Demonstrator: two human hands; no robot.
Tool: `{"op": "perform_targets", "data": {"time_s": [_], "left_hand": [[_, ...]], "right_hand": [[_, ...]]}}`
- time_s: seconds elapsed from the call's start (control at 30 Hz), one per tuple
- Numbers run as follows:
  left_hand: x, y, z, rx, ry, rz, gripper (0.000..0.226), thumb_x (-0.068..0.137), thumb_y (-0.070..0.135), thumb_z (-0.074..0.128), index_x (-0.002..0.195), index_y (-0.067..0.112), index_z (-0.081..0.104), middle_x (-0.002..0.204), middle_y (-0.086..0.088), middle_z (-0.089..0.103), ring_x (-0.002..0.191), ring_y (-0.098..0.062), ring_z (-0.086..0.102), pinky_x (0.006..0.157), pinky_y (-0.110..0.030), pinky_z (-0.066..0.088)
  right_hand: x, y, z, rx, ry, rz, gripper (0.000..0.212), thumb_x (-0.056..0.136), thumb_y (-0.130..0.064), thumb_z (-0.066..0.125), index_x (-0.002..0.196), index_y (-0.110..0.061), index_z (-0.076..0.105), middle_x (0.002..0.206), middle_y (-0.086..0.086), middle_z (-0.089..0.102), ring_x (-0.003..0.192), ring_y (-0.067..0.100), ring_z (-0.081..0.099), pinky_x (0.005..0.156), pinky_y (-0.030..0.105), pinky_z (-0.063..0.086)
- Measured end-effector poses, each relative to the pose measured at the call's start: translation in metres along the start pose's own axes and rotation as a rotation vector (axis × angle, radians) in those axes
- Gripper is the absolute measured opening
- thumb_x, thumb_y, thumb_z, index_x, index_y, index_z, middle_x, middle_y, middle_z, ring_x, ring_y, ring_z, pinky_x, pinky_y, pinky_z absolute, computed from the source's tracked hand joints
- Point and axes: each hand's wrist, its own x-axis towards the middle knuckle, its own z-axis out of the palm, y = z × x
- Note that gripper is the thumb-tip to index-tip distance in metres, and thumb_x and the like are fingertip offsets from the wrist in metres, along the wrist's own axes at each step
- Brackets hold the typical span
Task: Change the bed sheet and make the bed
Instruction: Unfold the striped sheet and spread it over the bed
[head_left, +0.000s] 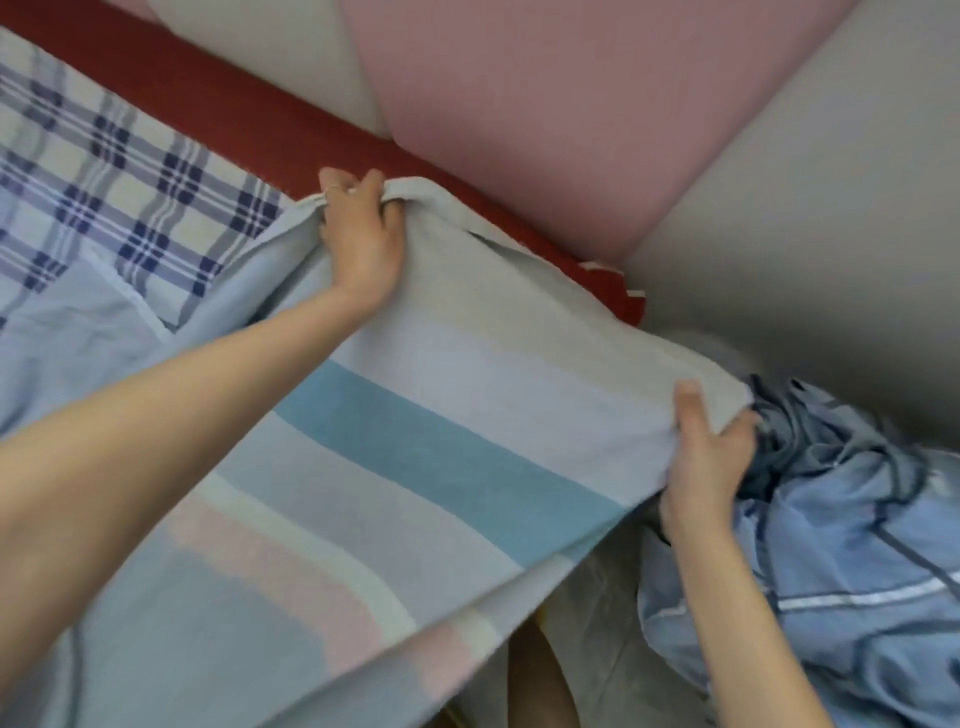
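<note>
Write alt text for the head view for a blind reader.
A person's left hand and right hand grip one edge of a pastel striped sheet beside a red bed edge. Plaid bedding lies left, crumpled blue bedding right.

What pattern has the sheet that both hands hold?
The sheet shows wide teal, pale blue, grey and pink stripes; head view.

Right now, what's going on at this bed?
A person holds a striped sheet stretched between both hands. The left hand grips a bunched part of its far edge by the red bed edge. The right hand grips the corner nearer the wall. The sheet looks lifted, not yet laid flat or tucked. A blue plaid cloth lies on the left, and a crumpled blue bedding heap sits on the right.
</note>
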Motion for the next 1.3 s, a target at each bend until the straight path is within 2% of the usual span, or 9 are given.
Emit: {"op": "perform_targets", "data": {"time_s": [0.17,0.3,0.47,0.63,0.77,0.83,1.0,1.17,1.3], "left_hand": [[0.041,-0.001,0.005,-0.011,0.05,-0.013,0.025,0.086,0.004,0.038,0.096,-0.007,0.058,0.105,-0.013,0.032,0.096,-0.024,0.043,0.086,-0.024,0.031],[0.053,-0.019,0.02,0.148,-0.181,-0.098,0.034,0.093,0.008,0.04,0.12,-0.001,0.058,0.126,-0.019,0.035,0.116,-0.036,0.046,0.096,-0.027,0.031],[0.033,-0.008,0.028,0.504,-0.393,-0.186,0.06,0.086,0.028,0.057,0.141,0.018,0.034,0.155,-0.016,0.012,0.131,-0.044,0.034,0.104,-0.048,0.032],[0.017,0.006,0.033,0.539,-0.584,0.058,0.091,0.079,0.006,0.06,0.151,0.027,0.007,0.151,-0.023,0.019,0.121,-0.047,0.047,0.094,-0.049,0.042],[0.027,-0.003,0.036,0.342,-0.568,-0.016,0.048,0.079,0.001,0.058,0.126,0.001,0.047,0.121,-0.029,0.054,0.109,-0.043,0.055,0.087,-0.043,0.043],[0.03,-0.007,0.034,0.208,-0.475,-0.017,0.024,0.08,0.005,0.055,0.101,-0.004,0.063,0.1,-0.027,0.063,0.098,-0.034,0.061,0.08,-0.037,0.044],[0.041,-0.005,0.022,-0.033,-0.18,0.013,0.024,0.073,0.003,0.046,0.06,0.022,0.042,0.066,-0.003,0.045,0.075,-0.01,0.042,0.057,-0.028,0.027],[0.064,-0.016,0.042,-0.029,-0.244,-0.038,0.04,0.087,0.003,0.05,0.063,0.028,0.031,0.064,0.012,0.036,0.082,-0.011,0.04,0.054,-0.008,0.03],[0.064,-0.017,0.056,0.004,-0.223,0.008,0.037,0.08,-0.002,0.04,0.066,0.03,0.027,0.071,0.016,0.031,0.086,-0.015,0.038,0.078,-0.032,0.037]], "right_hand": [[0.029,0.027,0.016,-0.275,0.053,-0.148,0.042,0.079,-0.01,0.076,0.106,-0.01,0.044,0.105,-0.001,0.053,0.089,-0.002,0.056,0.078,0.003,0.038],[0.042,0.085,0.019,-0.462,-0.07,0.22,0.09,0.074,-0.016,0.081,0.142,-0.007,0.023,0.143,0.015,0.027,0.13,0.025,0.034,0.099,0.02,0.03],[0.078,0.099,0.028,-0.207,-0.244,0.434,0.089,0.086,-0.031,0.069,0.15,-0.021,0.007,0.146,0.004,0.038,0.125,0.019,0.046,0.102,0.028,0.04],[0.109,0.077,0.053,0.056,-0.244,0.517,0.067,0.094,-0.03,0.059,0.148,-0.031,0.019,0.118,-0.004,0.058,0.09,0.013,0.06,0.072,0.028,0.051],[0.125,0.063,0.067,-0.103,-0.31,0.464,0.014,0.096,-0.025,0.057,0.109,-0.025,0.051,0.072,-0.008,0.061,0.06,0.007,0.053,0.051,0.019,0.046],[0.128,0.055,0.065,-0.304,-0.123,0.264,0.021,0.093,-0.016,0.058,0.075,-0.021,0.049,0.067,-0.005,0.052,0.057,0.008,0.046,0.057,0.02,0.041],[0.132,0.008,0.069,-0.342,0.222,-0.24,0.025,0.088,-0.006,0.052,0.074,-0.024,0.042,0.076,0.001,0.052,0.067,0.013,0.045,0.063,0.009,0.036],[0.133,0.017,0.087,-0.57,0.098,-0.012,0.005,0.089,-0.017,0.053,0.09,-0.022,0.052,0.087,-0.005,0.057,0.079,0.011,0.05,0.061,0.02,0.031],[0.134,0.041,0.09,-0.556,-0.057,0.183,0.012,0.092,-0.014,0.044,0.084,-0.018,0.052,0.09,0.0,0.053,0.084,0.015,0.048,0.065,0.022,0.034]]}}
